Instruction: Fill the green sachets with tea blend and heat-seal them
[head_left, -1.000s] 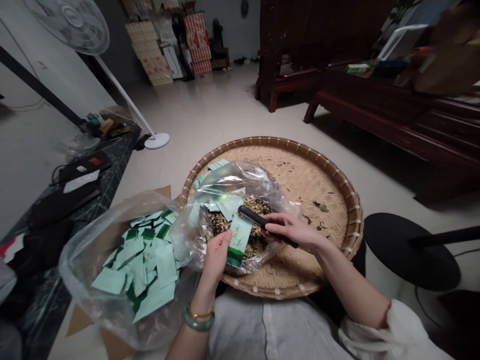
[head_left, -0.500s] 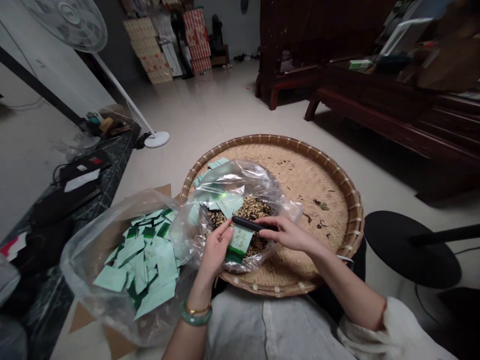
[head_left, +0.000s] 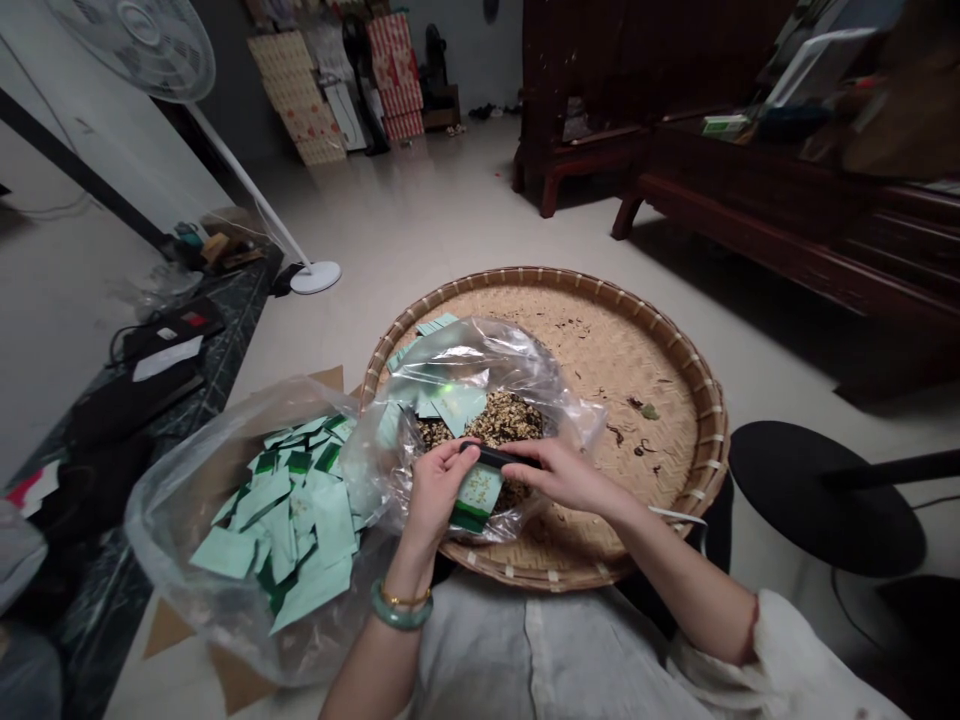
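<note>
My right hand (head_left: 562,472) is closed around a slim black handheld bag sealer (head_left: 499,457). The sealer lies across the top edge of a pale green sachet (head_left: 478,492) with gold print and a dark green lower band. Pinched at the sachet's upper left corner, my left hand (head_left: 439,485) has its thumb by the sealer's left end. Both hands are over an opened clear plastic bag (head_left: 480,350) holding a loose mix of grains and dark leaves (head_left: 514,418). More green sachets (head_left: 459,405) rest on that mix.
The bag sits in a round woven bamboo tray (head_left: 622,345) with scattered leaf bits. To the left, another clear bag (head_left: 161,500) is full of sachets (head_left: 300,520). A white standing fan (head_left: 316,277), a round black base (head_left: 825,500) and dark wooden furniture (head_left: 750,230) surround the tray.
My left thumb and fingers have come up to the sealer's left end. My right hand has shifted slightly left, and the sealer sits a little lower.
</note>
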